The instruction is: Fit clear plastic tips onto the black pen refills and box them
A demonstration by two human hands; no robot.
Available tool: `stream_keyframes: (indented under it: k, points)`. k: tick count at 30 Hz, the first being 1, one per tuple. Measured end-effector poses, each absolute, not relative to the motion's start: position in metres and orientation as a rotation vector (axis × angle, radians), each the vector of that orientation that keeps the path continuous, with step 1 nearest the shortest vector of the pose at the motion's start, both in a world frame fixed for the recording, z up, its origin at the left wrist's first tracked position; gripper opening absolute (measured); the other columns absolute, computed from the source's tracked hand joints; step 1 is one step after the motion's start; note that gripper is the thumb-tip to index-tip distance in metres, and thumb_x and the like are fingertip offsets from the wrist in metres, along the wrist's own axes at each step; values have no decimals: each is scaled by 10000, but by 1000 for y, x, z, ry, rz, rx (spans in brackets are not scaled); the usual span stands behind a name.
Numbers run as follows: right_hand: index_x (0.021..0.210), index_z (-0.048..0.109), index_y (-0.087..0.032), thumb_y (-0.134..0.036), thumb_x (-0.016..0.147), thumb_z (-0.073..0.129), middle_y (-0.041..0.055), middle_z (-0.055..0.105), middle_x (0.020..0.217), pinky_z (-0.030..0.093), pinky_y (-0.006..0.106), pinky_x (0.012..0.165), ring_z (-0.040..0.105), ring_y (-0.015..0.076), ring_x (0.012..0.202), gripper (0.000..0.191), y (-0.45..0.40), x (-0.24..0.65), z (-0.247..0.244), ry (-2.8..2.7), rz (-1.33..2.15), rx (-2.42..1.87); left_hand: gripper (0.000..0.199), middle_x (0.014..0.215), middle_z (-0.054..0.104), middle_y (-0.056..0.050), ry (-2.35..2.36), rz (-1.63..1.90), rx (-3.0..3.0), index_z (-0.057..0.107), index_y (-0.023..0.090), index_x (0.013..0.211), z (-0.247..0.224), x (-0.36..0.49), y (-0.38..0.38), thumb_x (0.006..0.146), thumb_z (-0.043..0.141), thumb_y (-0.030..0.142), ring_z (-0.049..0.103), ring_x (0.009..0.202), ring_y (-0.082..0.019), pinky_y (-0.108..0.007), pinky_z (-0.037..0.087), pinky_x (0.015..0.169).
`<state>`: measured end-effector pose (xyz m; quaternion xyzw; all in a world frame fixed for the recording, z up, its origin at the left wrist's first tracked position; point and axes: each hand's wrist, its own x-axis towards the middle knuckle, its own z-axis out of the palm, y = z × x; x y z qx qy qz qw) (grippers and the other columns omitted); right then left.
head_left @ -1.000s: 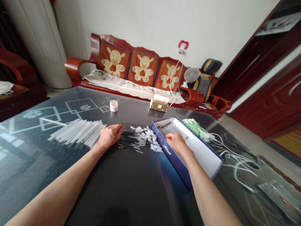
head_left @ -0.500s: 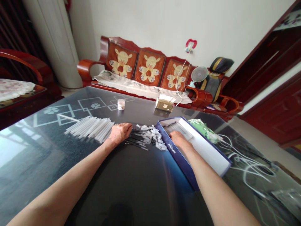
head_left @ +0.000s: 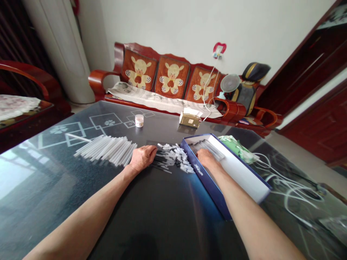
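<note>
My left hand (head_left: 143, 157) is closed, fingers curled, over the left end of a heap of thin black sticks (head_left: 164, 166); what it pinches is hidden. Short whitish pieces (head_left: 179, 156) lie piled at the right end of those sticks. Left of this hand a row of translucent white tubes (head_left: 107, 148) is spread on the table. My right hand (head_left: 207, 158) reaches into a blue open box (head_left: 206, 184) with bent fingers, beside clear tubes with dark ends (head_left: 215, 150). Its fingertips and whatever they hold cannot be made out.
A small white round container (head_left: 139, 121) and a tissue pack (head_left: 189, 120) stand farther back on the dark glossy table (head_left: 151, 216). Right of the box are a green and white packet (head_left: 237, 148) and tangled white cables (head_left: 292, 191). A wooden sofa (head_left: 103, 76) stands behind.
My left hand has shifted slightly right over the black sticks. My right hand stays in the box, nearly still. The view has moved slightly.
</note>
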<state>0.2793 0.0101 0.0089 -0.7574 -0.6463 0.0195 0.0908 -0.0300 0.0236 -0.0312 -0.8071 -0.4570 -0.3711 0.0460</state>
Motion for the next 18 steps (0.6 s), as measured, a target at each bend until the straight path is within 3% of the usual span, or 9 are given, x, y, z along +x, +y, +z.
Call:
stream_keyframes:
  k: [7, 11, 15, 18]
  points:
    - [632, 713, -173, -231, 747, 584, 85, 702, 668, 434, 251, 647, 654, 186, 707, 182, -4, 285, 50, -1944, 52, -2409, 281, 793, 710, -50, -1232, -1175, -2516, 675, 196, 916, -26, -21, 18, 951, 430, 329, 659, 730, -143, -217, 458, 639]
    - [732, 704, -177, -331, 805, 518, 59, 703, 697, 444, 239, 649, 642, 171, 713, 252, -16, 269, 71, -1732, -9, -2143, 286, 777, 697, -56, -1185, -1229, -2530, 664, 182, 1006, -26, -17, 16, 955, 424, 327, 653, 721, -145, -221, 471, 644]
    - [867, 672, -161, -468, 802, 537, 44, 703, 714, 477, 226, 551, 649, 161, 646, 342, -26, 206, 48, -1497, 562, -1617, 307, 815, 687, -61, -1229, -1407, -2587, 665, 172, 1042, -20, -17, 16, 953, 431, 350, 651, 769, -152, -238, 492, 709]
    - [867, 654, -171, -500, 784, 580, 36, 703, 720, 496, 229, 498, 653, 159, 610, 347, -33, 153, 13, -1397, 856, -1367, 340, 847, 684, -62, -1337, -1612, -2641, 680, 175, 1047, -11, -19, 17, 956, 420, 373, 645, 794, -146, -240, 495, 744]
